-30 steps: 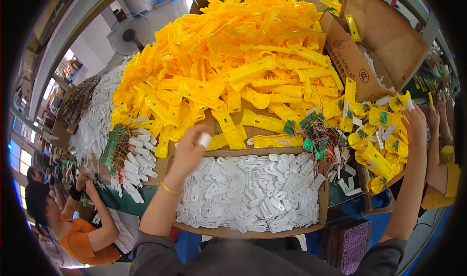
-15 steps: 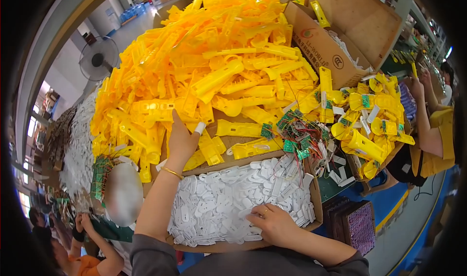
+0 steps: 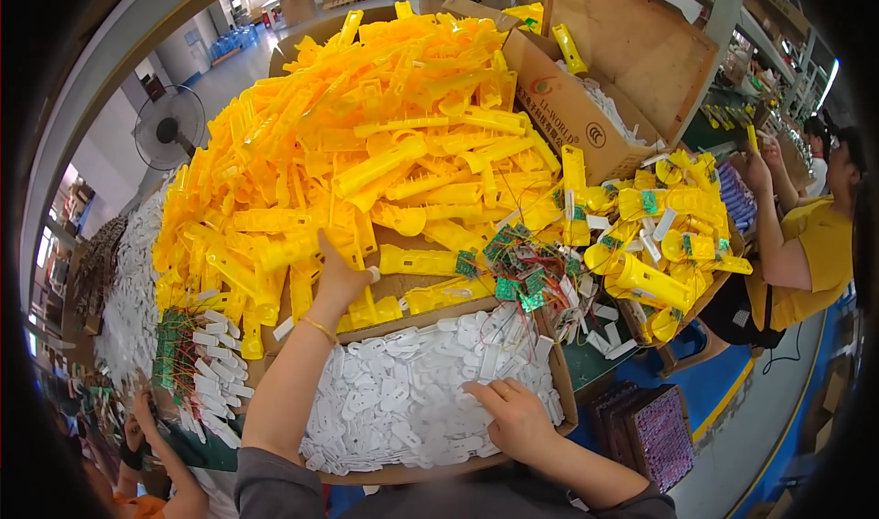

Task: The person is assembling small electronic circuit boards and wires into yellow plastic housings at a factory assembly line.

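The step in hand looked, to me across the bench, like picking out parts: the left hand [image 3: 341,279] was at the near side of the heaped yellow casings [image 3: 380,167], thumb and forefinger spread, its other fingers too hidden to show any grip. The right hand [image 3: 520,420] curled over the white pieces [image 3: 394,400] in the shallow carton [image 3: 564,383]; I couldn't tell whether it pinched one. The next move, I judged, called for singling out one piece cleanly.

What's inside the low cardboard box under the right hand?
Flat white pieces fill the cardboard box, the right hand over them. Its floor and anything beneath the top layer are covered, not visible.
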### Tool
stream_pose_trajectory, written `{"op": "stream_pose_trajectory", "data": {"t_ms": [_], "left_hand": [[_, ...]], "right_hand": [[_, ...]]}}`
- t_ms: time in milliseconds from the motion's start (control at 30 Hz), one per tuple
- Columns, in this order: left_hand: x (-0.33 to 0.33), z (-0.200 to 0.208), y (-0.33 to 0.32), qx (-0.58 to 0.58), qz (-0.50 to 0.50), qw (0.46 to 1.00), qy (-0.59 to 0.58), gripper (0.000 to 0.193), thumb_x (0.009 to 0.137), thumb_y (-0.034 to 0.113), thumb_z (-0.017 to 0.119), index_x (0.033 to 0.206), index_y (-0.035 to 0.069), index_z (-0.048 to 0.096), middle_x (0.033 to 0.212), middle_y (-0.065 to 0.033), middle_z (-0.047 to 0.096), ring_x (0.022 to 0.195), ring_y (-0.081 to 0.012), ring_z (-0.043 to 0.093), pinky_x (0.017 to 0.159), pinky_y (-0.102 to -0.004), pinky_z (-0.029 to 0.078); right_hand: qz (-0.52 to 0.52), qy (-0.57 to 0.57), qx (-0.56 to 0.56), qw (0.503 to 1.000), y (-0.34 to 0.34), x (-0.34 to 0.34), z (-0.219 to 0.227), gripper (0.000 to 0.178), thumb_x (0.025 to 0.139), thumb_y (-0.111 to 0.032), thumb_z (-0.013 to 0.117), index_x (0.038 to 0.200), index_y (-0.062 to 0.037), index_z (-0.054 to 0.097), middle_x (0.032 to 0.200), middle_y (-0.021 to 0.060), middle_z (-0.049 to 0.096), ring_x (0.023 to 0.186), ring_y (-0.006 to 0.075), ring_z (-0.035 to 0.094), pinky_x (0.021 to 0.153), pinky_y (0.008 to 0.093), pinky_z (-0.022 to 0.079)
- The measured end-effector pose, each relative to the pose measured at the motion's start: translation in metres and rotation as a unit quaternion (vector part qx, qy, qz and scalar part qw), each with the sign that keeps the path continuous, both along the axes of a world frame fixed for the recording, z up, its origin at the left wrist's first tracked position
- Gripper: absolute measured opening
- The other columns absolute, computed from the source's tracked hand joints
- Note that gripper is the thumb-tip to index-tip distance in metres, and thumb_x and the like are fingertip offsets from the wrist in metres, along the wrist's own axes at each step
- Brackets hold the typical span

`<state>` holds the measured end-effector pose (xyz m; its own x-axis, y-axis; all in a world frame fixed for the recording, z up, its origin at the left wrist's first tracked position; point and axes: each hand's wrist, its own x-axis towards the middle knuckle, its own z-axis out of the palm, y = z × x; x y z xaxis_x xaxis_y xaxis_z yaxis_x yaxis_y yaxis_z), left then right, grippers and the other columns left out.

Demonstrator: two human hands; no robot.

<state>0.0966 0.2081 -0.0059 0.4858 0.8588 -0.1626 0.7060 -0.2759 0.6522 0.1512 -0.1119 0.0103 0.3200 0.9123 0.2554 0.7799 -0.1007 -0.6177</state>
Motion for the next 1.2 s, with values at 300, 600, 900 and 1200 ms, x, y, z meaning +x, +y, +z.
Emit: {"op": "stream_pose_trajectory", "data": {"t_ms": [300, 600, 900, 1200], "left_hand": [[-0.067, 0.041, 0.004, -0.121, 0.086, 0.879, -0.453, 0.057, 0.078, 0.004, 0.059, 0.126, 0.004, 0.027, 0.1, -0.0099, 0.054, 0.086, -0.0178, 0.056, 0.075, -0.0289, 0.049], [-0.083, 0.092, -0.072, -0.314, -0.098, 0.878, -0.347, 0.027, 0.086, 0.013, 0.053, 0.11, 0.004, 0.049, 0.09, -0.0106, 0.059, 0.077, -0.0184, 0.06, 0.065, -0.033, 0.053], [-0.11, 0.013, -0.173, -0.552, 0.084, 0.69, -0.46, 0.04, 0.088, 0.022, 0.056, 0.123, 0.008, 0.042, 0.093, -0.0073, 0.057, 0.083, -0.0191, 0.058, 0.077, -0.0351, 0.05], [-0.099, 0.023, -0.194, -0.471, -0.029, 0.831, -0.294, 0.05, 0.093, 0.029, 0.048, 0.135, 0.008, 0.032, 0.09, -0.0026, 0.055, 0.072, -0.011, 0.053, 0.059, -0.0224, 0.044]], "right_hand": [[0.003, -0.036, -0.029, 0.999, -0.018, 0.006, -0.018, 0.034, 0.054, 0.005, 0.055, 0.085, -0.0068, 0.063, 0.077, 0.0086, 0.061, 0.072, 0.0247, 0.056, 0.062, 0.0323, 0.048], [-0.015, 0.525, 0.069, 0.848, 0.002, 0.004, -0.003, 0.007, 0.083, -0.006, 0.059, 0.09, -0.0064, 0.057, 0.079, 0.0041, 0.061, 0.071, 0.0093, 0.055, 0.054, 0.0213, 0.042], [0.037, 0.725, -0.055, 0.685, 0.006, -0.023, -0.001, 0.011, 0.088, -0.014, 0.056, 0.095, -0.0059, 0.057, 0.079, 0.0025, 0.061, 0.06, 0.0065, 0.053, 0.055, 0.0198, 0.043], [0.003, 0.715, 0.009, 0.699, 0.016, -0.035, -0.003, 0.022, 0.088, -0.018, 0.057, 0.102, -0.0019, 0.061, 0.08, 0.0022, 0.061, 0.069, 0.0076, 0.055, 0.061, 0.0224, 0.045]]}}
